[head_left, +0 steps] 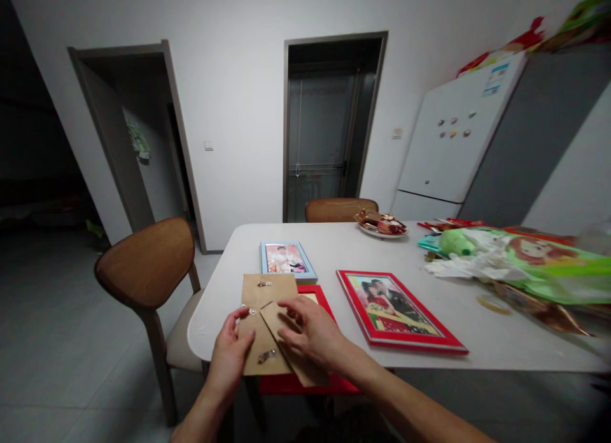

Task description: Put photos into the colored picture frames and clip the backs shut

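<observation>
My left hand [231, 347] grips the left edge of a brown photo frame backing board [281, 286], thumb on top and fingers partly hidden. Metal clips sit at the board's top and bottom. My right hand [312, 328] is bent over the board's fold-out stand leg [305, 366], with its fingertips on it. The leg lies slanted across the board. Underneath is a red frame [277, 384], mostly covered. Just beyond the board lies a light blue photo frame [300, 258]. To the right a red photo frame [405, 340] lies face up with its picture showing.
A white table [324, 246] carries these things. At its right are a green plastic bag [520, 258], white tissues [470, 265] and a tape roll [493, 305]. A plate [384, 234] holds wrapped items. Wooden chairs stand left [150, 261] and behind [334, 210]. A fridge [453, 131] stands back right.
</observation>
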Available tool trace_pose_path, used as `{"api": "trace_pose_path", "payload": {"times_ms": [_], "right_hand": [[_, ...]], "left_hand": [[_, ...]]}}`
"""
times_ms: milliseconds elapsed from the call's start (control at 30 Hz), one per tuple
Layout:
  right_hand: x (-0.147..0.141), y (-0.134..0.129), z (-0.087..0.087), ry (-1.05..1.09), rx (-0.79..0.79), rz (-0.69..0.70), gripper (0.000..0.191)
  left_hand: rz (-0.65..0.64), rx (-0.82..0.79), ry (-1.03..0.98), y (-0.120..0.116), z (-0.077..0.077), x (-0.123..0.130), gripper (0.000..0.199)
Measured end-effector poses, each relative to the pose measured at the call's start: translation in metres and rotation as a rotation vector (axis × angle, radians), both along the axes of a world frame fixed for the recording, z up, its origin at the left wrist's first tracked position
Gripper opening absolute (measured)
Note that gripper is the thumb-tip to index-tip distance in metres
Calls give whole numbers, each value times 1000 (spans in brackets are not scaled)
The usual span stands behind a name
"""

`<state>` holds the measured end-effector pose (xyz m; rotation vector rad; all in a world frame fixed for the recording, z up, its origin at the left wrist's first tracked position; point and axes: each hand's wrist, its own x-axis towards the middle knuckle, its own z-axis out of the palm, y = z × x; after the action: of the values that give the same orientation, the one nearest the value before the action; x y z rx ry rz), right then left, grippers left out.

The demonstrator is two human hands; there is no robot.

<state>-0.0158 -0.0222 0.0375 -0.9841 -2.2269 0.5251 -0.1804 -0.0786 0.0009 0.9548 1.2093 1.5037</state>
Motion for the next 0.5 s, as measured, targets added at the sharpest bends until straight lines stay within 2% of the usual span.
{"api": "trace_pose_path", "payload": {"times_ms": [67, 233, 367, 500], "right_hand": [[9, 6, -3, -7, 11, -37, 36], [46, 32, -30, -257, -45, -317, 39], [59, 40, -50, -382, -107, -363, 42], [58, 44, -52, -332, -108, -380, 46]], "left_hand": [[48, -28, -35, -1, 6, -22, 47], [73, -124, 83, -7, 4, -75, 43], [118, -180, 278, -2, -10, -90, 38], [231, -154, 537, 6, -23, -91, 35]]}}
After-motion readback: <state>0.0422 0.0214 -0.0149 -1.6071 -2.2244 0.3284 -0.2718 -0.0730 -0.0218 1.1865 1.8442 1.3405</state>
